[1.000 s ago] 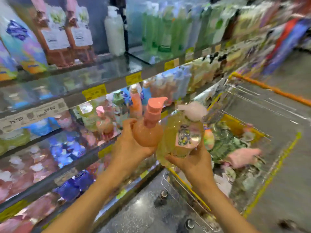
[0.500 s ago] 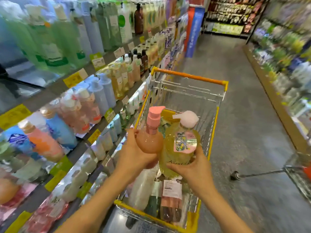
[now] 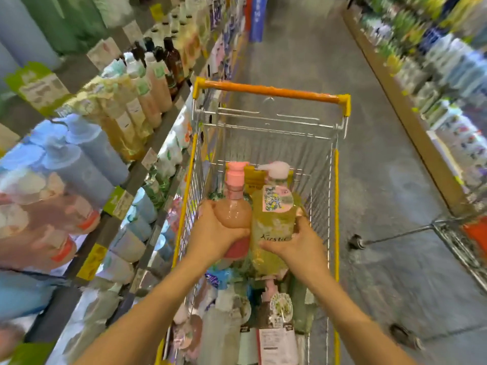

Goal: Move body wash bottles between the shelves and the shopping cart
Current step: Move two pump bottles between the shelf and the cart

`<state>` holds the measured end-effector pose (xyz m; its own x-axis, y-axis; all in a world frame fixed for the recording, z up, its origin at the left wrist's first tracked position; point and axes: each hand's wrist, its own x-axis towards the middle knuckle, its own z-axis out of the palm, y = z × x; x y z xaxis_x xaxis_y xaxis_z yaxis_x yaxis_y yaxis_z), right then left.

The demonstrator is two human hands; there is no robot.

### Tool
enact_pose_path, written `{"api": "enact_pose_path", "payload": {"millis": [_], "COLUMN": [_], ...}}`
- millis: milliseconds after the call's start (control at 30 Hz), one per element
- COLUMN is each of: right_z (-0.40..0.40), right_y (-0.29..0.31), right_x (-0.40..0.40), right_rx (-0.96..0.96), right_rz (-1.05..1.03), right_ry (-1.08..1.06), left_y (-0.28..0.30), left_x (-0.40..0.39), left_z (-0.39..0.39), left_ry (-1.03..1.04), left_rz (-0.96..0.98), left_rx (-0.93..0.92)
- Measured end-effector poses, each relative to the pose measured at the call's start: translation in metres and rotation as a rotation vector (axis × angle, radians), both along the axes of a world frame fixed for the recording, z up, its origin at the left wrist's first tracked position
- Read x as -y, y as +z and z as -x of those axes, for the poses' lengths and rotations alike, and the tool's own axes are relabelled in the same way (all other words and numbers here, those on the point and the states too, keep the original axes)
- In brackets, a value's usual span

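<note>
Both hands are full above the wire shopping cart with yellow edging and an orange handle bar (image 3: 268, 91): the left hand (image 3: 213, 239) wraps a round, translucent pink pump bottle with a pink cap (image 3: 233, 206), and the right hand (image 3: 295, 245) grasps a clear yellow pump bottle with a white pump and floral label (image 3: 274, 219). The two bottles touch side by side, upright, held over the middle of the basket. This looks like the loading step, shelf to cart, with the pair about to go down. The next move probably calls for lowering them into a free gap, since the near end of the basket already holds a crowded heap of bottles and pouches (image 3: 237, 325), lying at mixed angles; the far end shows bare wire and may suit better. Dropping them could knock the pump heads, so setting them down gently seems wise. To the left run stocked shelves (image 3: 137, 177) with yellow price tags, packed with pastel bottles. A grey polished floor (image 3: 382, 167) stretches down the aisle, with more shelving on the right and part of another cart (image 3: 463, 241) at the edge.
</note>
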<state>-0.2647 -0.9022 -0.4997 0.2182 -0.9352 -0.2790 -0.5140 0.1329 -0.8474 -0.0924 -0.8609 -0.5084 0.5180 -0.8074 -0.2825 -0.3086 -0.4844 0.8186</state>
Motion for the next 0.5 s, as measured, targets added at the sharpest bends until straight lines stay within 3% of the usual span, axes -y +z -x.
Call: {"api": "enact_pose_path", "payload": {"millis": [267,500], "right_z": [-0.05,-0.095], "right_y": [-0.063,-0.121], "right_x": [0.122,0.168], "right_rx": [-0.126,-0.309], "right_rz": [-0.152,-0.308], "right_ry": [0.055,0.139], "left_y": [-0.06,-0.104], "left_x": [0.109,0.131], "left_z": [-0.035,-0.063], "left_ry": [0.074,0.095], "left_rz": [-0.159,-0.359], "left_rx": [-0.018,0.076]}}
